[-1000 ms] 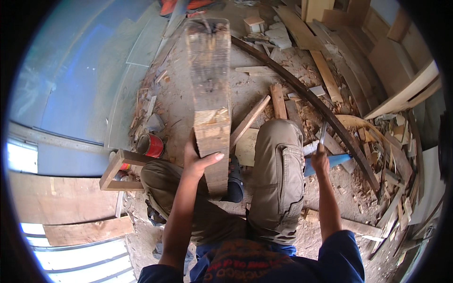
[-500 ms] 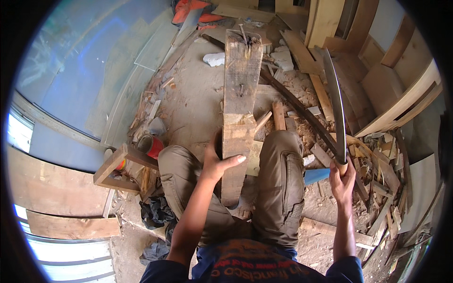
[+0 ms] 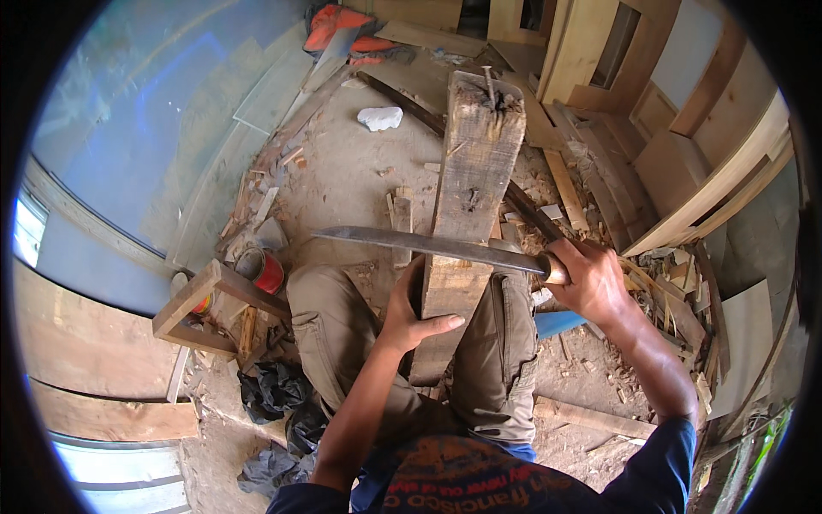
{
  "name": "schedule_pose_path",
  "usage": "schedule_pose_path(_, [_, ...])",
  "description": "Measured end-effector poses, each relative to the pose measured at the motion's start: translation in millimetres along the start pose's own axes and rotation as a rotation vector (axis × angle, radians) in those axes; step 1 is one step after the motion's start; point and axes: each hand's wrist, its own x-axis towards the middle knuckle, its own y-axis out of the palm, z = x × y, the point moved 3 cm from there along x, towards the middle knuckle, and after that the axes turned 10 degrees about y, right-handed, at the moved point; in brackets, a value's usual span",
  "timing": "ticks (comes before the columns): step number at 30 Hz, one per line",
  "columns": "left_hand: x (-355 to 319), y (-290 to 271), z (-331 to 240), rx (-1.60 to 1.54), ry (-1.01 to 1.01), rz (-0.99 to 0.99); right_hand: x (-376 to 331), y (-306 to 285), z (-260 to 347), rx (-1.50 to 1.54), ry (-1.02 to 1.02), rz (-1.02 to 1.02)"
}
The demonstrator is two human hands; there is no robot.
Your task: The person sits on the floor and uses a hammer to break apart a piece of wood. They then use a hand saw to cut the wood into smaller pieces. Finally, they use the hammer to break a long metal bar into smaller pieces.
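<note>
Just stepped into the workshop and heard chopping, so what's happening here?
A person sits on the ground with a rough wooden beam standing between their knees. The left hand grips the beam near its lower part, steadying it. The right hand holds a long machete by the handle, its blade lying across the face of the beam. Wood chips and offcuts litter the dirt floor, a red can sits to the left by a small wooden frame, and planks lean at the right.
</note>
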Motion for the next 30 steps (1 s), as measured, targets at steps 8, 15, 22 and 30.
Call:
schedule_pose_path(8, [-10.0,-0.4,-4.9,-0.011,0.056,-0.014,2.6,-7.1,11.4,-0.056,-0.081,0.059])
schedule_pose_path(15, [-18.3,-23.5,-6.4,-0.062,-0.02,-0.054,-4.2,-28.6,-40.3,-0.192,-0.116,0.021])
schedule_pose_path(22, [-15.7,1.6,-12.0,0.055,0.039,-0.008,8.5,-10.9,10.4,-0.098,-0.124,0.063])
schedule_pose_path(30, [-14.4,-15.3,-12.6,-0.032,-0.002,-0.114,-7.5,-34.9,-49.9,-0.147,-0.075,0.09])
